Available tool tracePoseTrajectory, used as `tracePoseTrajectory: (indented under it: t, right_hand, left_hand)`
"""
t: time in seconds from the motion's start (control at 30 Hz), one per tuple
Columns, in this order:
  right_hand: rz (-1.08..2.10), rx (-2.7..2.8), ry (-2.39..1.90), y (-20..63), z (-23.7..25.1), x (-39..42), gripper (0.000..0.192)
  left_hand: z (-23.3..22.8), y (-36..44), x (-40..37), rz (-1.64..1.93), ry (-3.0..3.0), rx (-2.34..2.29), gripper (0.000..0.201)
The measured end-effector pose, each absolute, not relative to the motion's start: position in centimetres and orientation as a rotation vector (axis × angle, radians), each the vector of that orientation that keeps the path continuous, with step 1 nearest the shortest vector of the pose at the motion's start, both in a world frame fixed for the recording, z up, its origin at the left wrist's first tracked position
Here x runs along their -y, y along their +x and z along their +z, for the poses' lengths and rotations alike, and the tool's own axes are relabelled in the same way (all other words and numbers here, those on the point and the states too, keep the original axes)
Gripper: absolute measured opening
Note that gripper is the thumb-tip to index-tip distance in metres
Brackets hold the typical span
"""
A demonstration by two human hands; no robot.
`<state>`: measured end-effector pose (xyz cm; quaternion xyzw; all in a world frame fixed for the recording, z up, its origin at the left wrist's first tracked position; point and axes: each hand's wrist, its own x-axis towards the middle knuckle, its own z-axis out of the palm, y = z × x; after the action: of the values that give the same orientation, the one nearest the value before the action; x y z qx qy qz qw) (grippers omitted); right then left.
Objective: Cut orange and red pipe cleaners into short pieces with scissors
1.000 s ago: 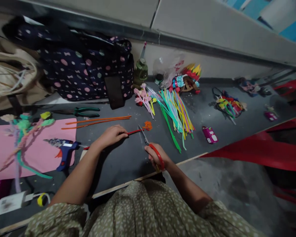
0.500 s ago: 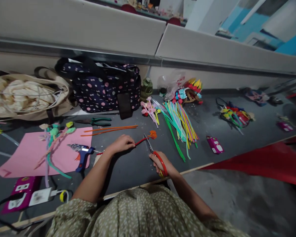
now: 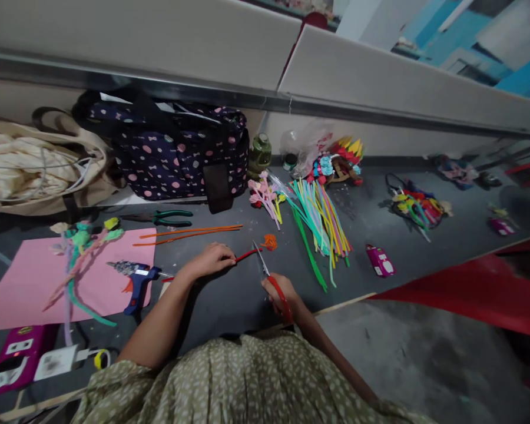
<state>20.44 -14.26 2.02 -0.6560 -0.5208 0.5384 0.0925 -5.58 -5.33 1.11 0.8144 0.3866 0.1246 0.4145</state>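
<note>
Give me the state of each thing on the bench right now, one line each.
Left hand: pinching the red pipe cleaner.
Right hand: gripping the scissors, blades at the pipe cleaner's tip.
Glue gun: lying on the pink sheet, unheld.
Pliers: lying flat, untouched.
Polka-dot bag: standing against the wall.
Orange sticks: lying loose.

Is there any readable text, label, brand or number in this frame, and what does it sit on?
No text can be read.
Magenta packet right of the pipe cleaners: white label patches, too small and blurred.
Magenta power strip at the lower left: white markings, blurred.
White adapter beside it: no legible print.
Green bottle by the dotted bag: no label readable.
Scissors in the right hand and red pipe cleaner in the left hand: no marking visible.
</note>
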Motion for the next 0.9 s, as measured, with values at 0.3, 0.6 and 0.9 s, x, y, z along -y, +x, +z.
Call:
tracePoseTrajectory:
  t: [0.3,0.6,0.9]
  right_hand:
    - [1.649,1.437,-1.786,21.4,0.9,14.3,0.034]
    - [1.735,1.408,-1.64,22.0,2.0,15.0,0.045]
    - [1.575,1.249,-1.534,21.7,1.9,11.3,0.053]
  left_hand:
    - [1.0,-5.8,5.6,0.377,1.932,-1.003,0.027]
    - [1.0,-5.5,5.6,0.675,1.637,-1.034,0.034]
    - [0.9,-3.4,4.0,0.957,1.201,-1.094,0.051]
